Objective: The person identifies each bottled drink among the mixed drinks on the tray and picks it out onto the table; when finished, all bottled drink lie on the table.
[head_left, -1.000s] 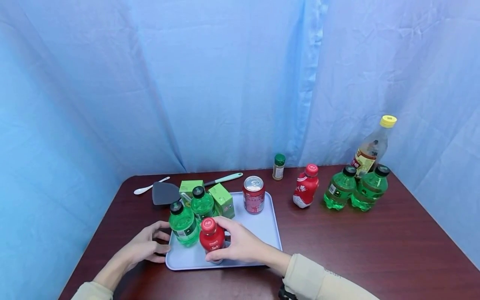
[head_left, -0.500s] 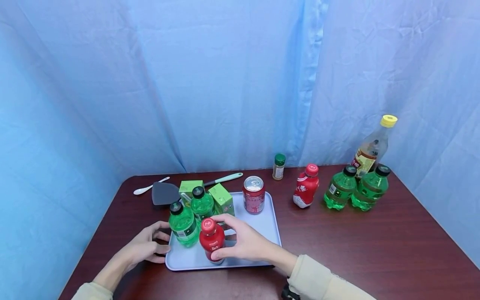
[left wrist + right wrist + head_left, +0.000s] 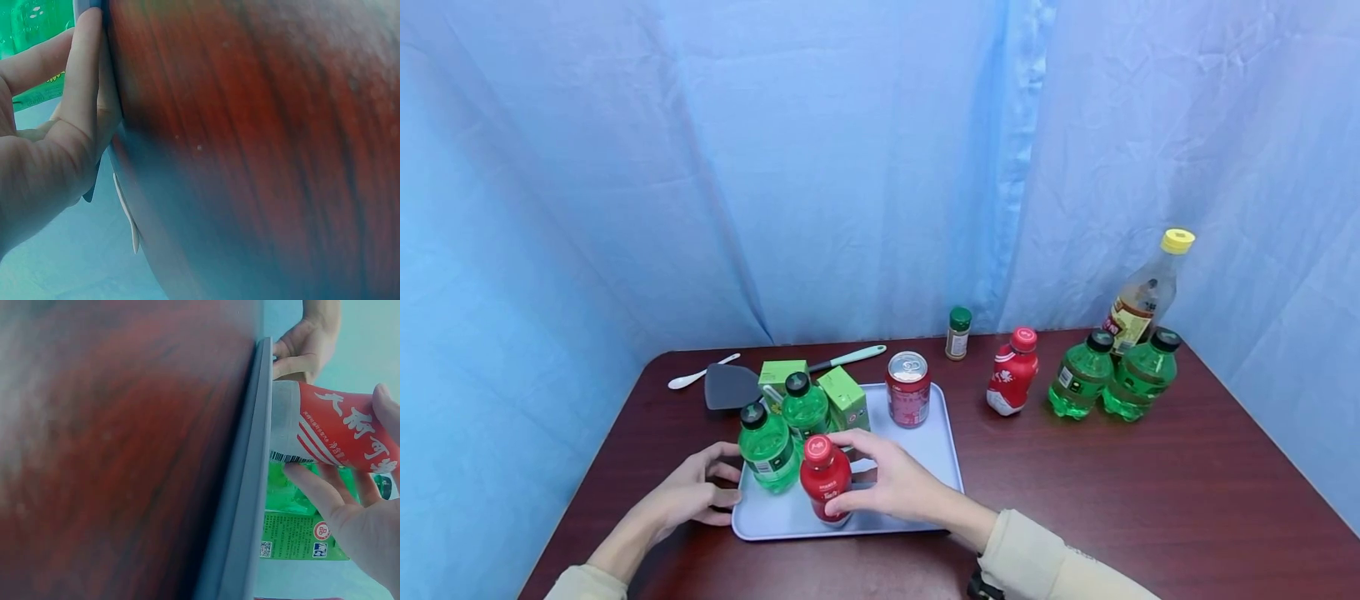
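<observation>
A red cola bottle (image 3: 824, 477) stands upright at the near edge of the pale tray (image 3: 790, 527). My right hand (image 3: 898, 483) holds it from the right, thumb across its front; the right wrist view shows the white lettering on its red label (image 3: 350, 428) and the fingers around it. My left hand (image 3: 692, 487) rests its fingertips against the tray's left rim, also seen close up in the left wrist view (image 3: 69, 112). Two green soda bottles (image 3: 769, 454) stand on the tray between the hands, with green drink cartons (image 3: 844, 396) behind and a soda can (image 3: 907, 396) toward the right back.
Behind the tray lie a dark spatula (image 3: 730, 387) and a white spoon (image 3: 688, 380). To the right stand a spice jar (image 3: 957, 337), another red bottle (image 3: 1012, 375), two more green bottles (image 3: 1078, 379) and a tall yellow-capped bottle (image 3: 1142, 296). Blue curtains (image 3: 850, 167) surround the table.
The right thumb has slid a little to the right across the red cola bottle's front, and the right forearm has shifted slightly right. The left hand and the tray look still.
</observation>
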Demonstrator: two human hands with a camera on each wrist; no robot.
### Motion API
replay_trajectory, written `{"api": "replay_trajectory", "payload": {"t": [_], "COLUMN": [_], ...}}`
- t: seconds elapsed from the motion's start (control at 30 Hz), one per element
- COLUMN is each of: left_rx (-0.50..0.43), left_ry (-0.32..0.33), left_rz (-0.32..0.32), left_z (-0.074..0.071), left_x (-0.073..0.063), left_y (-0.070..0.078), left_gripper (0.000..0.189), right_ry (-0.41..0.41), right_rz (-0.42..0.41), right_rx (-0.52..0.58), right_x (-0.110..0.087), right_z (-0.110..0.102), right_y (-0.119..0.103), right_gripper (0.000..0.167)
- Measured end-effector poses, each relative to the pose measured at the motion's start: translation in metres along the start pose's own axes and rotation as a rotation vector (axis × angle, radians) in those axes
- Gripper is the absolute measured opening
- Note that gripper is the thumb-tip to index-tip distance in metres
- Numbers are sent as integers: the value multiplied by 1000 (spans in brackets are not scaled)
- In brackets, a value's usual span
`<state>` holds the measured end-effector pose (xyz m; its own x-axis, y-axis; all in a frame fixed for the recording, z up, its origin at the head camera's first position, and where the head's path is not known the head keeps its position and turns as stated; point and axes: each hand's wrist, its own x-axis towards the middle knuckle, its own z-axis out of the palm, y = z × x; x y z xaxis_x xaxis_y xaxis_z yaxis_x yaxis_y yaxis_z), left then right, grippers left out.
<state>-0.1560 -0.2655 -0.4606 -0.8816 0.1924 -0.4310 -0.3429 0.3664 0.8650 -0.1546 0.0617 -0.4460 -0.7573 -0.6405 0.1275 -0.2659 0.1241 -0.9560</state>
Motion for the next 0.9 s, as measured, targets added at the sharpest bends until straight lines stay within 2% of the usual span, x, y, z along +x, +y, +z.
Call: {"api": "replay_trajectory", "payload": {"t": [0.23, 0.37, 0.73, 0.9], "left_rx": [-3, -3, 0, 0], "left_ry": [2, 2, 8, 20], "left_rz": [-2, -1, -3, -10], "left_z": [0, 0, 1, 1], "left_x": [0, -1, -1, 0], "left_y": [-1, 0, 0, -1], "left_gripper": [69, 69, 68, 68], "right_ry": [32, 69, 221, 287], "right_rz": [-9, -27, 37, 20], "right_rx": [22, -6, -94, -157], "right_x": [-5, -13, -49, -65], "right_z": [-11, -24, -72, -95], "right_y": [-5, -8, -17, -18], "right_gripper": [67, 67, 69, 67]}}
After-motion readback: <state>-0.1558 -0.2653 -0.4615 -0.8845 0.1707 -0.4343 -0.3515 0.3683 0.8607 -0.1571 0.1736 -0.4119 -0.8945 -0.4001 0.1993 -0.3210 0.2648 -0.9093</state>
